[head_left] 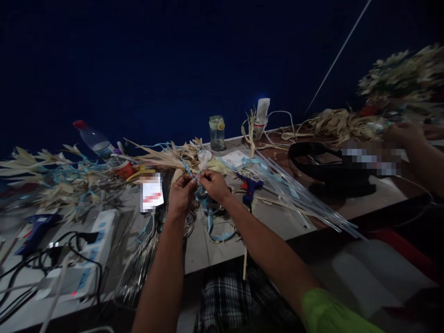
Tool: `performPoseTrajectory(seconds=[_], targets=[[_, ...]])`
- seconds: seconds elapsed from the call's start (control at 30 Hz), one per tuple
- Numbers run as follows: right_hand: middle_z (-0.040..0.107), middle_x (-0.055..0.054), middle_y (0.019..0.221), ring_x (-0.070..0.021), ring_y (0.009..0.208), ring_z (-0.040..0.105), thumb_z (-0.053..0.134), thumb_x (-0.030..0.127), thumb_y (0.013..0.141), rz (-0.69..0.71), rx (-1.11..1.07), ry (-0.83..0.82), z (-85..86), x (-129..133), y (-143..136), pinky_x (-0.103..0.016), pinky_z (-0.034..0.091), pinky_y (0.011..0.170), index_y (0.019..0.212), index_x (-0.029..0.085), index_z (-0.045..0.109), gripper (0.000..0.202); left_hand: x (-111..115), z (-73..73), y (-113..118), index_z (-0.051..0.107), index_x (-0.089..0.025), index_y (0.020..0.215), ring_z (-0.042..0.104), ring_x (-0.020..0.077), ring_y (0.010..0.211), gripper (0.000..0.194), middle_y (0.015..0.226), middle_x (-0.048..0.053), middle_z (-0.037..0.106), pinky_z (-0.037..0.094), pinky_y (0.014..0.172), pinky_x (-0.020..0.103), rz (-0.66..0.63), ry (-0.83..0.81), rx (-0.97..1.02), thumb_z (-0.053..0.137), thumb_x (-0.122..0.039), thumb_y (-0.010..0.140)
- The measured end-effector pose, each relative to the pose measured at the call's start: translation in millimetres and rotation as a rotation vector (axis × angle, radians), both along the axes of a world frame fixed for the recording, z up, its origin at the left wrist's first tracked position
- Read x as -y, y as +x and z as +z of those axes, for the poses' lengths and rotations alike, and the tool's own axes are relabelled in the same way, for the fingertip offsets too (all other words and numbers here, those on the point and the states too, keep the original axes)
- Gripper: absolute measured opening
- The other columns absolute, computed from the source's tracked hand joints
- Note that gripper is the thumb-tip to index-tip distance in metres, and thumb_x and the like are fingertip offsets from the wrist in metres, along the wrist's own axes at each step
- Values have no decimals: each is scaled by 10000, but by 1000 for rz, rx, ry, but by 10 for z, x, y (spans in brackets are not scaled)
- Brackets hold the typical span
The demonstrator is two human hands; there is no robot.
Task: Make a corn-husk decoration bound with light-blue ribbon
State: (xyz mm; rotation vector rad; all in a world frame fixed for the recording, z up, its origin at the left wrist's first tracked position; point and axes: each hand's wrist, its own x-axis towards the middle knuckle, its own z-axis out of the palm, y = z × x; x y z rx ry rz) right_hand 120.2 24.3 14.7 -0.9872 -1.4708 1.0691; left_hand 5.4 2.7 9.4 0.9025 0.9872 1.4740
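My left hand [182,192] and my right hand [214,185] are close together over the middle of the table, fingertips pinched. Between them runs a thin blue strand [188,167], held by both hands and rising up and left from the fingers. A roll of light blue ribbon [202,194] lies just below the hands, with a loop of ribbon [222,237] hanging toward the table's front. To the right of my right hand sits a blue glue gun [250,185]. Dried pale husks [173,159] are heaped behind the hands.
At left are a power strip [99,240] with black cables, another glue gun [36,231], a tilted bottle [93,138] and wires [138,273]. Behind stands a jar [217,133]. Clear rods [298,194] and a black headband-like object [322,166] lie right, near another person's hand [405,138].
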Motion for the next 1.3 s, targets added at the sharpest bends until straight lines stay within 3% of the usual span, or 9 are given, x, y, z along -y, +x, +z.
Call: performPoseTrajectory(seconds=[0.2, 0.4, 0.5, 0.7, 0.83, 1.0, 1.13, 1.3], targets=[[544, 14, 621, -98, 603, 466, 542, 273, 644, 13, -8, -58, -38, -22, -17, -207, 379, 583, 671, 144, 606, 146, -38, -44, -10, 525, -149, 729, 477, 56, 540, 262, 596, -57, 530, 359, 551, 179, 91, 1, -98, 704, -256, 570], [546, 17, 586, -93, 574, 469, 596, 361, 633, -6, -40, -123, -73, -42, -36, -212, 374, 570, 623, 134, 584, 227, 9, 15, 48, 561, -146, 719, 468, 85, 585, 169, 629, -35, 536, 373, 594, 208, 281, 82, -468, 658, -242, 620], [493, 35, 525, -78, 518, 413, 607, 415, 619, -50, -95, -188, -89, -42, -46, -207, 340, 513, 582, 140, 556, 282, 51, 61, 82, 573, -152, 728, 491, 101, 615, 142, 657, -21, 561, 389, 613, 218, 321, 114, -521, 651, -212, 624], [512, 35, 534, -73, 514, 427, 663, 432, 566, 62, -339, -319, -52, -23, -46, -210, 358, 511, 601, 144, 542, 314, 38, -1, 66, 597, -157, 812, 510, 86, 608, 187, 687, -20, 582, 407, 600, 204, 232, 125, -364, 642, -233, 648], [523, 35, 549, -73, 527, 439, 681, 423, 560, 62, -319, -291, -27, -41, -1, -205, 366, 510, 602, 144, 544, 313, 6, -48, 66, 588, -153, 859, 530, 69, 578, 250, 680, -24, 583, 428, 590, 199, 135, 70, -177, 650, -269, 646], [520, 42, 539, -66, 485, 452, 684, 408, 574, 129, -331, -274, -8, -38, 21, -200, 384, 466, 636, 140, 544, 309, 47, 32, 81, 540, -165, 869, 578, 73, 571, 309, 692, -26, 598, 484, 571, 210, 25, -46, 53, 683, -281, 621], [535, 41, 539, -66, 451, 472, 680, 410, 582, 205, -345, -287, -18, -32, 19, -203, 411, 440, 671, 142, 540, 315, 80, 92, 56, 565, -157, 891, 565, 54, 539, 325, 681, -28, 596, 485, 527, 174, -78, -112, 103, 707, -238, 610], [509, 51, 458, -68, 409, 461, 643, 426, 616, 212, -270, -263, -56, -52, 42, -209, 418, 450, 619, 154, 505, 305, 50, 36, 55, 594, -157, 928, 559, 57, 527, 364, 656, -29, 596, 471, 501, 167, -83, -87, 77, 717, -238, 594]])
